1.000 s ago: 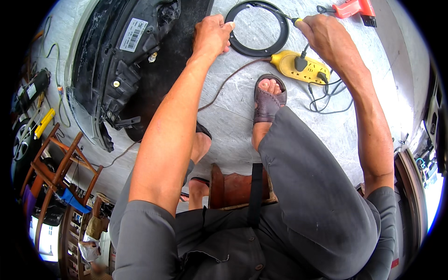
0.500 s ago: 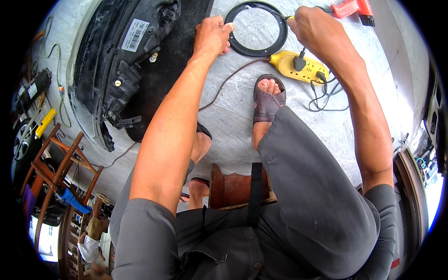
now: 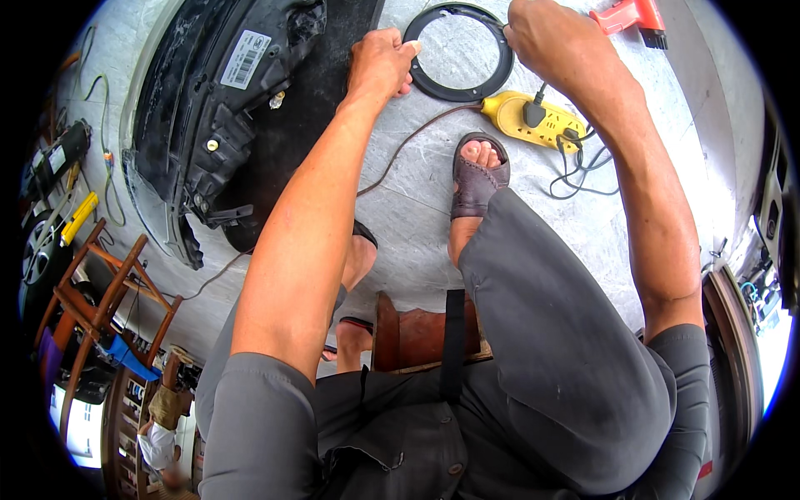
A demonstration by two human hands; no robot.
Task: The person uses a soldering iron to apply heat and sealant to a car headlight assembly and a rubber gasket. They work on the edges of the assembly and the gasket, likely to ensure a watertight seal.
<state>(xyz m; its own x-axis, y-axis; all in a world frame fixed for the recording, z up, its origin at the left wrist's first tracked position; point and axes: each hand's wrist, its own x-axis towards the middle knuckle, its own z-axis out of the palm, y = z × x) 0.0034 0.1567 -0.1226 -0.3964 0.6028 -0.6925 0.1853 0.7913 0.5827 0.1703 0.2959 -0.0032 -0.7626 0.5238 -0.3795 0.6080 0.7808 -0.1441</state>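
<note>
A flat black ring (image 3: 460,94) with small holes around its rim is near the top of the view, grey floor showing through its middle. My left hand (image 3: 382,65) is closed on the ring's left edge, thumb and fingers pinching the rim. Close against the ring's upper right edge is my right hand (image 3: 557,37), its fingers curled. Whatever they grip is hidden behind the hand and near the upper border.
A large black car headlight housing (image 3: 221,125) lies on a dark mat at the left. Below the ring sits a yellow power strip (image 3: 542,125) with plugs and cords. A red-orange tool (image 3: 625,15) lies upper right. A wooden chair (image 3: 104,312) stands far left.
My right hand has shifted slightly up and left to the ring's edge. A yellow-ended tool that showed at its fingers is now hidden. My left hand stays on the ring.
</note>
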